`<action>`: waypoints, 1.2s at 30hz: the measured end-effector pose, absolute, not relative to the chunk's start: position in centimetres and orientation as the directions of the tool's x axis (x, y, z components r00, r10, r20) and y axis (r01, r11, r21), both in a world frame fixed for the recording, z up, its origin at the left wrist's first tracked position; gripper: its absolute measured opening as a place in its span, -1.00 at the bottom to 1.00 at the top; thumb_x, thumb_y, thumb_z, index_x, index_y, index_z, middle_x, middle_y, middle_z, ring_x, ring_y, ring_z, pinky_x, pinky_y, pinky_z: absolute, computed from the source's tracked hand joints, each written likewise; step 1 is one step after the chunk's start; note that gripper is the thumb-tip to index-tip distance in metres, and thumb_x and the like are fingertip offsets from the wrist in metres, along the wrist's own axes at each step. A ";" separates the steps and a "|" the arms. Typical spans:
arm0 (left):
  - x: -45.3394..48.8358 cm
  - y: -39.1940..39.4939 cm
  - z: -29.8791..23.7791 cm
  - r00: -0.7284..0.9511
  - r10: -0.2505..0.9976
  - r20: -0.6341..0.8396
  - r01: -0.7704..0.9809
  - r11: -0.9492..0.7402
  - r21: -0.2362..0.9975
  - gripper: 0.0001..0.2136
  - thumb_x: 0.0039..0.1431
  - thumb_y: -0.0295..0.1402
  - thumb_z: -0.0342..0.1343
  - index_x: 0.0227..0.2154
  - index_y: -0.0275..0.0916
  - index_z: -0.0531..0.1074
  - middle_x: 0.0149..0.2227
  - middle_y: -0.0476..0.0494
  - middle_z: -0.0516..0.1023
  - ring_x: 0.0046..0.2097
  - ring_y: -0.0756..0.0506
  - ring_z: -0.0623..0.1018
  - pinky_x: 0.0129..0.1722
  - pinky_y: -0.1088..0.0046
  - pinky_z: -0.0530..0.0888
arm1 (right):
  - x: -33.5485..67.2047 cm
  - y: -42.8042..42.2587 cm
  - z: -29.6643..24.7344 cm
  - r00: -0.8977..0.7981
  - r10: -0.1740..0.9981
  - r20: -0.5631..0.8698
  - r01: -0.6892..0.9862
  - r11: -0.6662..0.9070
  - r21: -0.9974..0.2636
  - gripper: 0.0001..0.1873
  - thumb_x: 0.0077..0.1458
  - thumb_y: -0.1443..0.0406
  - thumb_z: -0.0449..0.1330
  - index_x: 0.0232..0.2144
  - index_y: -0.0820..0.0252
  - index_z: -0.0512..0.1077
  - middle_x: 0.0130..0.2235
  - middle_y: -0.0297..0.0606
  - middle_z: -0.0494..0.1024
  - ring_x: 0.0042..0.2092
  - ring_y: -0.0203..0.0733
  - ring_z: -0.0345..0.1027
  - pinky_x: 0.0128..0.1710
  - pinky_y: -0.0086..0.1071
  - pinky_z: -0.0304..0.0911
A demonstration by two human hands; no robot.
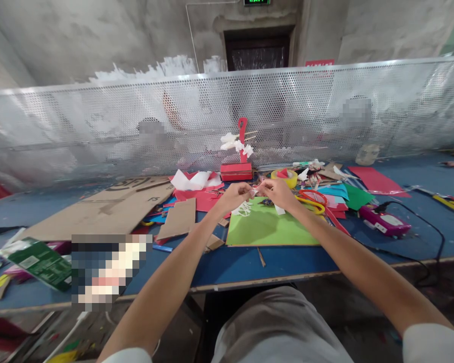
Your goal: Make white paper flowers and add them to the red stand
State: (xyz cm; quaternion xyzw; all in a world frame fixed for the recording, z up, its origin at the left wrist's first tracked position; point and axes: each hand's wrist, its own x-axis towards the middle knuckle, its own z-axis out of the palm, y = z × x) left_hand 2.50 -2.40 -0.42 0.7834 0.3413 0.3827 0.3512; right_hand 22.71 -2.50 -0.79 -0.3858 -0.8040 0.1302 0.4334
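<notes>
Above the green paper sheet (274,227), my left hand (237,196) and my right hand (279,193) meet, fingertips almost touching. Both pinch a small white scrap (254,192), thin like paper or tissue; its exact kind is too small to make out. White string (242,208) lies in loops under my left hand. Behind the hands stands a red cardboard stand (236,172) with a red upright (242,132). White tufts (239,145) and thin sticks are attached to the upright.
Flattened cardboard (94,214) and a green packet (41,262) lie to the left. On the right are yellow tape (292,180), scissors with orange-yellow handles (314,203), coloured paper (357,197) and a purple device (385,222) with a black cable. A perforated metal screen (196,121) closes off the back.
</notes>
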 end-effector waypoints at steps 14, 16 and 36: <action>2.3 -2.2 -0.6 0.489 0.807 0.331 0.292 -0.509 0.810 -0.70 0.09 -0.13 0.21 -0.39 -0.33 0.45 -0.46 -0.08 0.50 -0.45 0.03 0.43 -0.41 0.50 0.33 | 22.9 -3.1 -0.4 -0.395 0.738 0.547 0.480 0.674 -0.562 -0.55 0.17 -0.03 0.14 -0.39 0.23 0.55 -0.47 -0.23 0.57 -0.47 -0.26 0.37 -0.45 -0.41 0.18; 2.3 -2.2 -0.5 0.484 0.811 0.329 0.286 -0.502 0.816 -0.68 0.08 -0.11 0.21 -0.40 -0.33 0.45 -0.46 -0.08 0.49 -0.45 0.03 0.43 -0.41 0.50 0.34 | 22.8 -3.1 -0.5 -0.398 0.721 0.568 0.447 0.693 -0.566 -0.64 0.11 0.03 0.23 -0.29 0.22 0.55 -0.41 -0.24 0.58 -0.42 -0.25 0.40 -0.42 -0.42 0.21; 2.3 -2.5 -0.3 0.498 0.795 0.348 0.384 -0.561 0.733 -0.70 0.13 -0.13 0.14 -0.41 -0.31 0.51 -0.46 -0.10 0.54 -0.44 0.00 0.44 -0.42 0.52 0.31 | 22.6 -2.6 -0.9 -0.369 0.728 0.577 0.567 0.669 -0.481 -0.69 0.18 0.07 0.18 -0.32 0.19 0.54 -0.49 -0.28 0.53 -0.46 -0.26 0.30 -0.42 -0.42 0.08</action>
